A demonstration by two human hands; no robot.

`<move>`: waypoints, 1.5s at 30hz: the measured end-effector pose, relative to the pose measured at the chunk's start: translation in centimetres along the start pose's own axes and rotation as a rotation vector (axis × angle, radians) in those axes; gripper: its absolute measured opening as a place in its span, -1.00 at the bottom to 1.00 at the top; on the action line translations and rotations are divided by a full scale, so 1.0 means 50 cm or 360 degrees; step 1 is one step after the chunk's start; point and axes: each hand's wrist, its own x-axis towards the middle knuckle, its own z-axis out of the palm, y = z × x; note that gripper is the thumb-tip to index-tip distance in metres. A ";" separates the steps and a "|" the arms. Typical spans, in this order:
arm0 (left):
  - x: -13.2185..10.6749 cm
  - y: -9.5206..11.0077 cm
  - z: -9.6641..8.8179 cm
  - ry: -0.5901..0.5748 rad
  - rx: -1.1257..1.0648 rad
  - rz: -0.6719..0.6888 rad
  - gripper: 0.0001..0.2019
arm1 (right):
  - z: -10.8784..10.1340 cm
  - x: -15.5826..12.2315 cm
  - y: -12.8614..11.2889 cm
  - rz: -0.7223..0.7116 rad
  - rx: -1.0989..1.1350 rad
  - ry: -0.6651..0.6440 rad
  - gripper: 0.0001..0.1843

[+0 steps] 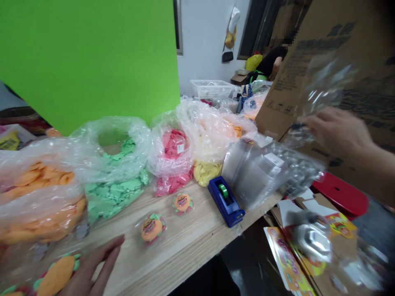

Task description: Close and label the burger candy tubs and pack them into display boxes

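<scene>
My right hand (342, 127), blurred by motion, is raised at the right with its fingers pinched on a piece of clear plastic packaging (327, 82). Just beneath it lies a pile of clear plastic shells (299, 172). Low at the left, my left hand (95, 267) rests over the wooden table (145, 267) with fingers stretched out. Beside that hand is an orange, green and red foam burger (57, 277). Two wrapped burgers with printed labels, the nearer one (152, 229) and the farther one (182, 202), lie on the table beyond it.
Bags of orange (43, 176), green (115, 197), pink (174, 181) and yellow (206, 172) pieces line the table's back. A blue tape dispenser (226, 201) stands by clear sleeves (256, 172). Right are a large carton (284, 90), a red stool (342, 195) and printed cards (286, 259).
</scene>
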 end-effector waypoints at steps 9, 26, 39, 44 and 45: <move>0.006 0.304 0.034 0.0475 -0.1087 0.0455 -0.23 | -0.085 -0.091 -0.605 -0.1706 0.0549 0.0802 -0.62; -0.196 -0.291 -0.550 0.1361 -0.1023 -0.0520 -0.50 | -0.002 -0.304 -1.296 -0.1789 0.2007 -0.0179 -0.58; -0.161 -0.429 -0.591 0.0847 -0.0594 -0.1132 -0.52 | 0.038 -0.380 -1.375 -0.2044 0.1767 -0.0027 -0.79; -0.124 -0.442 -0.584 0.0818 -0.0112 -0.1047 -0.61 | 0.050 -0.375 -1.397 -0.2093 0.1777 0.0044 -0.76; -0.118 -0.442 -0.586 0.0784 -0.0015 -0.1018 -0.64 | 0.053 -0.376 -1.399 -0.2114 0.1781 0.0053 -0.68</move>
